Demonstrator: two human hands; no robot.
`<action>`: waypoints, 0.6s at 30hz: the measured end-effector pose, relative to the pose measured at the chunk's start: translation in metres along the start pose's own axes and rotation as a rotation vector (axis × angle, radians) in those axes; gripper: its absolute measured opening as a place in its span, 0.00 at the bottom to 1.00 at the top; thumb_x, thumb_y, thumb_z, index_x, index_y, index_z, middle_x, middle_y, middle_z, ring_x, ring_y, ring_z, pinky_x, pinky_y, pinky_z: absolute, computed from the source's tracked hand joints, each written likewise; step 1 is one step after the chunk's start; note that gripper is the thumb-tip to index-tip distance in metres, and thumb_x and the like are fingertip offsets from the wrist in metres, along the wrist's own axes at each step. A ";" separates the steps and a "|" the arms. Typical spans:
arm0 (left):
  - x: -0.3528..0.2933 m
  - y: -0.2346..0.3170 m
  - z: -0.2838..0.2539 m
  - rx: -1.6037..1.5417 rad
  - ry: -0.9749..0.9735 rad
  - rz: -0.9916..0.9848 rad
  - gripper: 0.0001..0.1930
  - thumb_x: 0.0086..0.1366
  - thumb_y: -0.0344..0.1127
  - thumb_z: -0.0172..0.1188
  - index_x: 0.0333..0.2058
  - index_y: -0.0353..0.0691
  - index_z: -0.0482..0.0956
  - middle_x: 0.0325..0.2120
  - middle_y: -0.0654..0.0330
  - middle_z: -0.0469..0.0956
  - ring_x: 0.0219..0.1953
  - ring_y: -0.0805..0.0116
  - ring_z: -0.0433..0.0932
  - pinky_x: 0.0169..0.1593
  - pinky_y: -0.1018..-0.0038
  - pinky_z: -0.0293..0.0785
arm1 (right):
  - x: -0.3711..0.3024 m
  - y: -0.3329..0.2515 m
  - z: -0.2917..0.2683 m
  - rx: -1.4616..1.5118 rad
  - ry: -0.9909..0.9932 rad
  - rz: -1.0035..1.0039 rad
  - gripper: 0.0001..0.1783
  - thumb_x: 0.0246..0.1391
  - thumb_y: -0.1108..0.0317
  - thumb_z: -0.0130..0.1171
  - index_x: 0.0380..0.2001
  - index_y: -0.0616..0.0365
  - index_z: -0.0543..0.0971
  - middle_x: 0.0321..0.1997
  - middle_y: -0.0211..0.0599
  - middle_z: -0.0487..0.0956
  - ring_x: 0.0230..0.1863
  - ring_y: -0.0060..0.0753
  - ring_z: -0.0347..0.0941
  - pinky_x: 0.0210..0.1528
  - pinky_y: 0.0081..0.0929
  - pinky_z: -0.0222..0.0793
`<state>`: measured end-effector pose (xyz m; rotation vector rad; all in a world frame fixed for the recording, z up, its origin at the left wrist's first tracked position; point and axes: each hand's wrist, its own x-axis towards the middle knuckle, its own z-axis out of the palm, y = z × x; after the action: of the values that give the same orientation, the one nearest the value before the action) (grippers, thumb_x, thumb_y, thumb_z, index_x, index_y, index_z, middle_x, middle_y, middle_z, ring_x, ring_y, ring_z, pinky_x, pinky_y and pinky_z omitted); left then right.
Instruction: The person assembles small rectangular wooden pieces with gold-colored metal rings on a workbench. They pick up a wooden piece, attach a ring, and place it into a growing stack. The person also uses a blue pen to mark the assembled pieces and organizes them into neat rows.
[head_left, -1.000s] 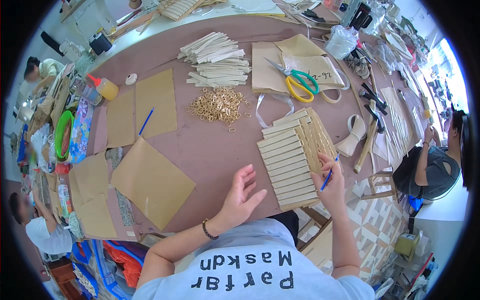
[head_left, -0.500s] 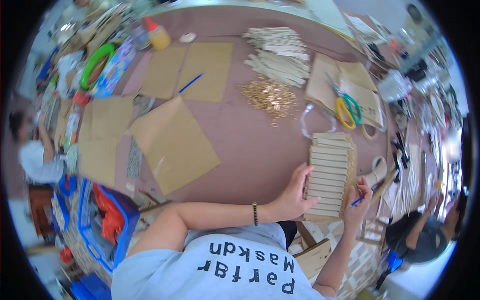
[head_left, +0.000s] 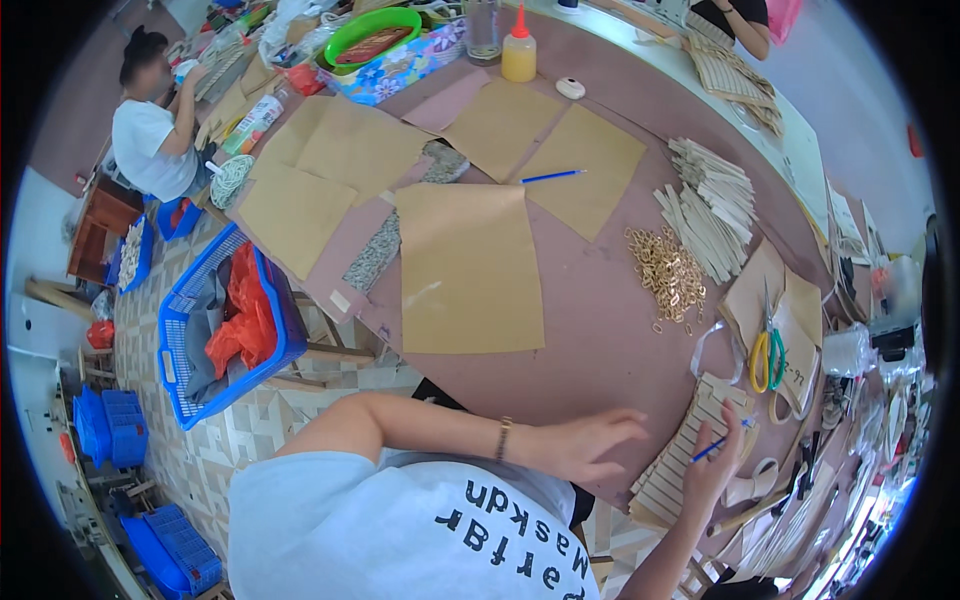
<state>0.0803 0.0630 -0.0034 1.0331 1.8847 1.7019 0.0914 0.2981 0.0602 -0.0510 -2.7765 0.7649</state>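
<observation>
My left hand (head_left: pixel 588 445) lies flat with fingers spread on the brown table (head_left: pixel 590 300), just left of a cream woven strip panel (head_left: pixel 690 455). My right hand (head_left: pixel 712 462) rests on that panel and pinches a blue pen (head_left: pixel 722 440). A large tan paper sheet (head_left: pixel 465 270) lies on the table to the left of my hands. A heap of small gold rings (head_left: pixel 668 275) sits beyond the panel, with a stack of cream strips (head_left: pixel 712 205) behind it.
Green and yellow scissors (head_left: pixel 768 355) lie on tan pieces at the right. More tan sheets (head_left: pixel 350 150), a second blue pen (head_left: pixel 552 176) and a yellow glue bottle (head_left: pixel 518 50) lie farther off. A blue basket (head_left: pixel 225 320) stands on the floor. Another person (head_left: pixel 155 130) sits at the far left.
The view has swung further left, so the panel and my hands now sit at the lower right. My left hand has slid off the panel onto the bare table; the right still holds the pen.
</observation>
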 end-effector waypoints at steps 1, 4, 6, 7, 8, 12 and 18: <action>-0.015 0.007 -0.020 0.059 0.014 -0.063 0.26 0.59 0.31 0.60 0.56 0.37 0.64 0.62 0.43 0.56 0.65 0.43 0.56 0.66 0.60 0.57 | 0.005 -0.010 0.004 -0.058 -0.071 -0.018 0.20 0.56 0.74 0.57 0.52 0.62 0.69 0.56 0.46 0.74 0.59 0.51 0.66 0.65 0.42 0.55; -0.064 0.021 -0.073 0.415 0.130 -0.144 0.25 0.54 0.27 0.60 0.53 0.36 0.68 0.61 0.44 0.59 0.64 0.43 0.58 0.65 0.59 0.59 | 0.020 -0.029 0.020 -0.117 -0.161 -0.200 0.19 0.53 0.73 0.60 0.48 0.61 0.71 0.52 0.46 0.76 0.55 0.52 0.68 0.63 0.48 0.55; -0.087 0.028 -0.103 0.808 0.159 -0.156 0.27 0.48 0.24 0.60 0.51 0.36 0.70 0.60 0.44 0.60 0.63 0.43 0.59 0.65 0.56 0.59 | 0.031 -0.039 0.028 -0.133 -0.210 -0.301 0.17 0.52 0.72 0.60 0.47 0.61 0.72 0.51 0.45 0.76 0.54 0.52 0.69 0.63 0.49 0.55; -0.097 0.030 -0.112 0.885 0.178 -0.197 0.27 0.47 0.24 0.60 0.50 0.36 0.70 0.60 0.45 0.61 0.63 0.43 0.59 0.64 0.55 0.59 | 0.036 -0.043 0.032 -0.127 -0.222 -0.351 0.17 0.52 0.72 0.60 0.46 0.60 0.72 0.50 0.45 0.76 0.53 0.52 0.69 0.63 0.50 0.55; -0.104 0.032 -0.119 0.965 0.187 -0.235 0.28 0.46 0.23 0.60 0.50 0.36 0.70 0.59 0.45 0.62 0.63 0.43 0.60 0.64 0.54 0.59 | 0.039 -0.046 0.036 -0.118 -0.230 -0.391 0.17 0.52 0.71 0.60 0.45 0.60 0.72 0.49 0.44 0.77 0.53 0.52 0.69 0.62 0.51 0.55; -0.113 0.034 -0.127 1.037 0.173 -0.302 0.27 0.44 0.23 0.59 0.49 0.36 0.71 0.58 0.45 0.64 0.63 0.44 0.60 0.64 0.53 0.59 | 0.051 -0.055 0.050 -0.126 -0.321 -0.404 0.18 0.52 0.69 0.60 0.46 0.59 0.72 0.48 0.45 0.77 0.52 0.50 0.70 0.62 0.52 0.56; -0.107 0.025 -0.111 0.788 0.341 -0.205 0.21 0.52 0.27 0.62 0.48 0.35 0.73 0.55 0.47 0.69 0.57 0.47 0.68 0.59 0.60 0.67 | 0.035 -0.029 0.021 -0.156 -0.082 -0.202 0.21 0.52 0.66 0.61 0.49 0.60 0.71 0.52 0.47 0.75 0.55 0.51 0.68 0.62 0.47 0.57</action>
<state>0.0764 -0.0914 0.0218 0.7675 2.8829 1.0595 0.0534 0.2665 0.0663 0.2337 -2.8563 0.5104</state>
